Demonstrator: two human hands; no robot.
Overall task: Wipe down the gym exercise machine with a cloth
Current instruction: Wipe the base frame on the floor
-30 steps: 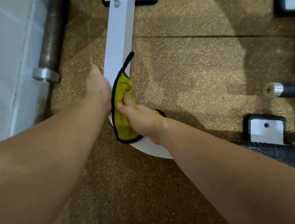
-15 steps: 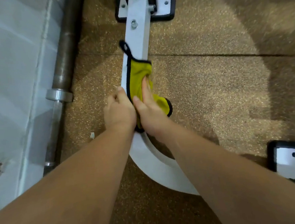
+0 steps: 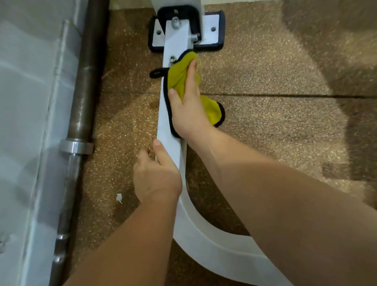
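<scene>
A white frame bar [image 3: 170,130] of the gym machine runs along the floor from a bolted foot plate [image 3: 212,31] toward me, then curves right [image 3: 214,249]. My right hand [image 3: 189,111] holds a bunched yellow cloth with black trim [image 3: 179,76] against the bar just short of the foot plate, thumb on top and fingers down the bar's right side. My left hand [image 3: 156,177] rests against the bar's left edge nearer to me, its thumb lying along the bar. It holds nothing.
A dark steel barbell [image 3: 83,110] with a silver collar lies along the left beside a pale wall panel [image 3: 17,133]. The floor [image 3: 272,136] is brown speckled rubber matting with a seam across it. A small white scrap [image 3: 119,198] lies near my left hand.
My right hand has slid the cloth up the bar, away from me, almost to the foot plate. My left hand has stayed lower on the bar, so the hands have drawn apart.
</scene>
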